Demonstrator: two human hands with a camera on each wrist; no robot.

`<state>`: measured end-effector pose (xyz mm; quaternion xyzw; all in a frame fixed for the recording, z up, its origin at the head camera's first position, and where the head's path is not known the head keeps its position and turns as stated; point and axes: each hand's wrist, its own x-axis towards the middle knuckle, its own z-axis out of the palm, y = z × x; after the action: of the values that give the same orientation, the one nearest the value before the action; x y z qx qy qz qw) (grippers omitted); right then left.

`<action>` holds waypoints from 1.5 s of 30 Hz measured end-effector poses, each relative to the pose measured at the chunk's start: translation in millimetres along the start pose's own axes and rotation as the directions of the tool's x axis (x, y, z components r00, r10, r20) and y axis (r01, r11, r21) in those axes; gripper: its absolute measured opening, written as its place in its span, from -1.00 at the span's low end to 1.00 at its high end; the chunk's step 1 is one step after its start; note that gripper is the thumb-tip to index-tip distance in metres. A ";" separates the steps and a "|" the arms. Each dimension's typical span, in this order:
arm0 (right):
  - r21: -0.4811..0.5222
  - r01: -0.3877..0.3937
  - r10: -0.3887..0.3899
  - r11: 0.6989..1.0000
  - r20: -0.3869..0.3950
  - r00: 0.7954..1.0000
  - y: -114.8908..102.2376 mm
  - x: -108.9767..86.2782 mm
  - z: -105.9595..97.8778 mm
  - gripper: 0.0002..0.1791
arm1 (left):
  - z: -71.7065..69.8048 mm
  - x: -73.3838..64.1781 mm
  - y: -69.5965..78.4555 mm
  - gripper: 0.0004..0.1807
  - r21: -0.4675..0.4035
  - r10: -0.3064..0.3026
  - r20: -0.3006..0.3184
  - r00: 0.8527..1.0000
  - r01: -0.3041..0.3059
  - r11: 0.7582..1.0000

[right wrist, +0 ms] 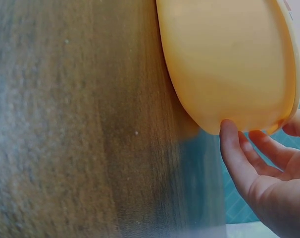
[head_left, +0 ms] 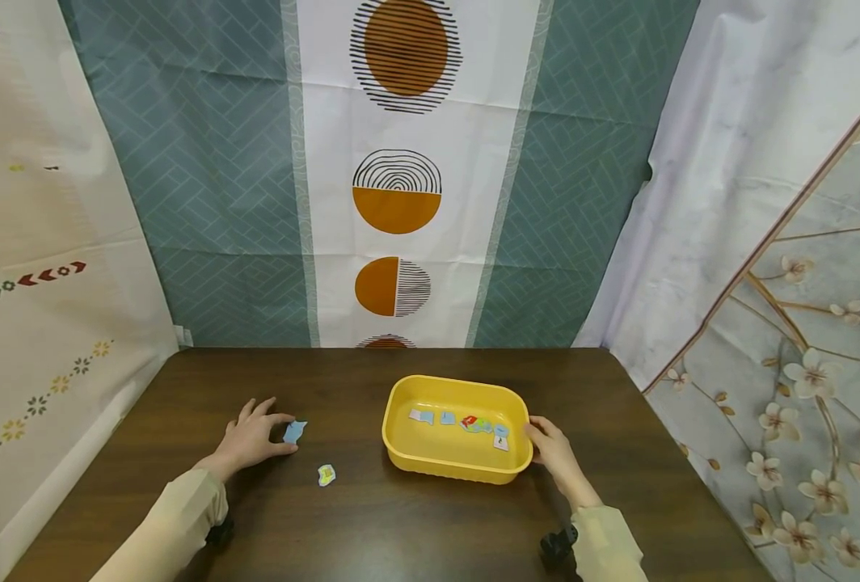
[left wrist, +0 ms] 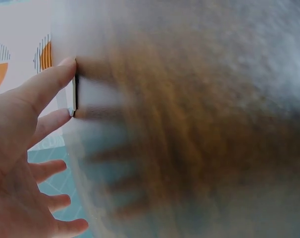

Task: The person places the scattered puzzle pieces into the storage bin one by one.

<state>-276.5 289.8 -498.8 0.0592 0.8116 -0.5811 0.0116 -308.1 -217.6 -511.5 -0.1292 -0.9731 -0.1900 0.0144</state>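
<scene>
My left hand (head_left: 252,436) pinches a small light-blue puzzle piece (head_left: 295,431) between thumb and index finger, over the left of the table. In the left wrist view the piece (left wrist: 75,94) shows edge-on as a thin strip, while the other fingers spread apart. A second piece, yellow-green with a pale edge (head_left: 326,474), lies on the table, nearer the front. At the right end of a yellow plastic basin (head_left: 459,468), my right hand (head_left: 555,457) grips the rim. Fingers (right wrist: 230,144) press the outer wall in the right wrist view. Several small blue, white and red-green pieces (head_left: 448,418) lie inside the basin.
The dark brown glossy table (head_left: 372,533) ends at a hanging curtain (head_left: 233,242) with teal and white panels. Patterned cloths also hang at the left (head_left: 44,323) and right (head_left: 801,388) sides.
</scene>
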 end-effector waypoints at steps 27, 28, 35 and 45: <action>-0.041 0.001 -0.001 0.999 -0.004 1.000 3.6 1.5 0.2 -0.53 | -31.7 33.8 47.6 -0.43 -0.008 0.078 -0.066 0.995 -0.079 0.997; -0.040 0.001 -0.001 0.999 -0.004 1.000 3.6 1.5 0.1 -0.53 | -33.0 36.9 52.0 -0.43 -0.007 0.087 -0.070 0.994 -0.088 0.996; -0.035 0.005 -0.006 0.999 -0.018 1.000 3.5 2.2 -0.4 -0.54 | -37.9 57.5 90.2 -0.40 -0.003 0.141 -0.052 0.989 -0.141 0.990; -0.033 0.027 -0.027 0.999 0.014 1.000 -12.1 -9.1 -1.0 -0.54 | -32.5 75.3 150.4 -0.43 -0.004 0.203 -0.004 0.979 -0.203 0.979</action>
<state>-268.8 286.1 -486.3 0.0442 0.8219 -0.5679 0.0101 -342.8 -76.8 -420.5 -0.2273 -0.9545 -0.1899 0.0351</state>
